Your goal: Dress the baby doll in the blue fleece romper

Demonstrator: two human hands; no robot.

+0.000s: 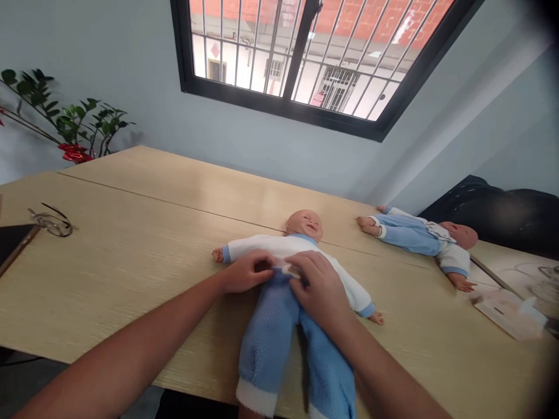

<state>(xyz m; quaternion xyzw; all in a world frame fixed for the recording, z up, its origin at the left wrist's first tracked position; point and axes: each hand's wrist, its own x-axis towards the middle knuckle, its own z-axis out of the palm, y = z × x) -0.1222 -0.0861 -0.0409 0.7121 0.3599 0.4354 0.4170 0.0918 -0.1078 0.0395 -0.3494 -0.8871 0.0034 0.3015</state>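
A baby doll (305,224) lies on its back in front of me, arms spread, head toward the window. It wears a white top (349,282) with blue cuffs and fuzzy blue trousers (268,326) with white hems. My left hand (248,269) is at the left side of the trousers' waistband, fingers curled and closed on its edge. On the other side, my right hand (321,285) is closed at the waistband, thumb and fingers pinched together. Between the hands shows a small white bit of cloth. The fingertips are partly hidden.
A second doll (406,233) in blue and white lies at the right, near a black bag-like object (506,212). A tissue pack (510,311) is at the right edge. Eyeglasses (52,224) lie at the left beside a dark flat object (15,241). A potted plant (82,119) stands behind the table (144,233).
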